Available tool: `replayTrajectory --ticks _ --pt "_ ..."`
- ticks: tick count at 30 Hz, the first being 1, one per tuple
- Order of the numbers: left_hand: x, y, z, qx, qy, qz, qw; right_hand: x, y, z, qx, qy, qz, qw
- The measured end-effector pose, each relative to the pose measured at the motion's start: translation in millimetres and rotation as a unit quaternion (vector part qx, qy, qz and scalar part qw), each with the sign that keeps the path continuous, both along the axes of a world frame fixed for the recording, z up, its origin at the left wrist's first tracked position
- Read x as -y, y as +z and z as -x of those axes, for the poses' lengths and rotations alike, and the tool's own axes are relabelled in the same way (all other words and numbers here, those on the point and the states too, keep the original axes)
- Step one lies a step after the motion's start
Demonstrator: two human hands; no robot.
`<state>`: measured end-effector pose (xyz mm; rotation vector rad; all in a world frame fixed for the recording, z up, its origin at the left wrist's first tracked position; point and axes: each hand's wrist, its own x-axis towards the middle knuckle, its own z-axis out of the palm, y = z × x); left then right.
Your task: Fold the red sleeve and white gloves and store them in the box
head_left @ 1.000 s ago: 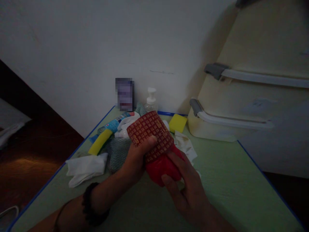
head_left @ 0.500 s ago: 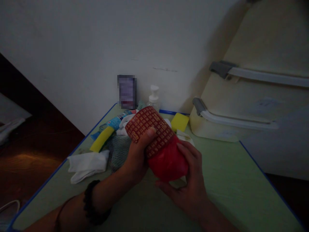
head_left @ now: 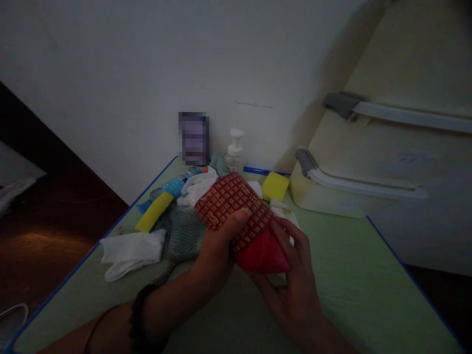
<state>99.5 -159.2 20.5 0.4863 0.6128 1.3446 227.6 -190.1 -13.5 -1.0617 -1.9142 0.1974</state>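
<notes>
Both hands hold a maroon container (head_left: 236,204) with gold printed characters, tilted above the table. Its lower right end is covered by glossy red plastic (head_left: 261,253); whether this is a bag or a wrapper I cannot tell. My left hand (head_left: 219,250) is wrapped round the container, its thumb lying across the printed side. At the red end, my right hand (head_left: 295,265) grips the plastic, fingers on top and thumb underneath. Just beyond the container lie a white bottle (head_left: 191,196) on its side and a grey-green mesh cloth (head_left: 184,231), partly hidden.
On the green table (head_left: 350,275) are white gloves (head_left: 134,250), a yellow sponge (head_left: 155,212), a yellow square (head_left: 275,186) and a blue packet (head_left: 177,186). A pump bottle (head_left: 235,152) and a blurred-out phone-like screen (head_left: 194,138) stand at the wall. Cream storage boxes (head_left: 332,196) rise at right.
The container has shifted slightly right and down with both hands. Less red plastic shows below it, and the right fingers now reach nearer the printed edge.
</notes>
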Motion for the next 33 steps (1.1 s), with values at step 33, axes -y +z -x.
replayTrajectory --ticks 33 --pt "-10.0 4.3 3.5 0.060 -0.056 0.024 0.996 -18.5 10.3 -4.2 -0.369 0.067 0.314 0.872"
